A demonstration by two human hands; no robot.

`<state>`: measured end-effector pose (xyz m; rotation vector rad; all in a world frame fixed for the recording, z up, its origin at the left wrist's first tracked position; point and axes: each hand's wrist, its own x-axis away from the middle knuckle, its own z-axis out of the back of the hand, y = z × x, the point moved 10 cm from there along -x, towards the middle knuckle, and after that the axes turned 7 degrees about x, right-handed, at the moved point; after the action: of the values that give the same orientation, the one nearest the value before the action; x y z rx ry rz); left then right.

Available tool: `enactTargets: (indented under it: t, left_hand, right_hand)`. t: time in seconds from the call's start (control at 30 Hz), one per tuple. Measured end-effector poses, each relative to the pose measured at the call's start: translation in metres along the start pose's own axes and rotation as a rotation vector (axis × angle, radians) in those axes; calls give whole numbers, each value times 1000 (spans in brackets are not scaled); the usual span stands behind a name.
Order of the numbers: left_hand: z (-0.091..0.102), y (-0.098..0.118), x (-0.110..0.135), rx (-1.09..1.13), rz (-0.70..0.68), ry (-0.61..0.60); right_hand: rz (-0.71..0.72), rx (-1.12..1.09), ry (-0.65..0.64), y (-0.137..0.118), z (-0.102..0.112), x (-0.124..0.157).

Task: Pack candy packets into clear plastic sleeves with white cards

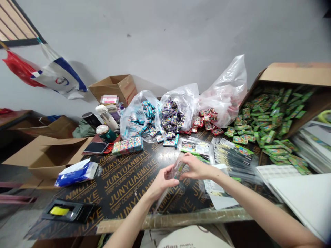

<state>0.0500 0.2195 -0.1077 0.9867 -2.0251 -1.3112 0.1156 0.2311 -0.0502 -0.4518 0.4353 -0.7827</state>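
Hands meet over the dark table [124, 186]: the left hand [161, 182] and right hand [196, 167] both grip a clear plastic sleeve [177, 168]. Green packets [269, 117] spill from a cardboard box [297, 74] nearby.

Dark plywood bench [129, 186], gold lettering printed across it. 12 o'clock: three clear bags, one of blue boxes [141, 115], one of purple [176, 110], one of red [224, 93], contents spilling onto the board. 2 o'clock: loose green packs [258, 134], heaped. 1 o'clock: stack of clear sleeves [232, 153]. 4 o'clock: white sheets [305, 203]. 11 o'clock: multicolour box [127, 145], with a phone [96, 147] just beside it. 9 o'clock: tissue pack [76, 173]. 8 o'clock: black tray [77, 212] holding a yellow strip.
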Motion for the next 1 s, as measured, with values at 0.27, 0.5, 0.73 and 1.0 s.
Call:
enactTargets:
  t: [0.27, 0.5, 0.73, 1.0]
  left_hand:
    - [15, -13, 3, 119, 60, 176]
    - [34, -20, 6, 39, 51, 299]
    - [54, -4, -2, -323, -45, 406]
    - [46, -26, -7, -74, 4, 268]
  right_hand:
    - [-296, -377, 399, 44, 12, 16]
    - [-438, -989, 213, 47, -57, 16]
    - [-492, -930, 279, 57, -55, 19]
    - [-580, -1050, 100, 64, -94, 45]
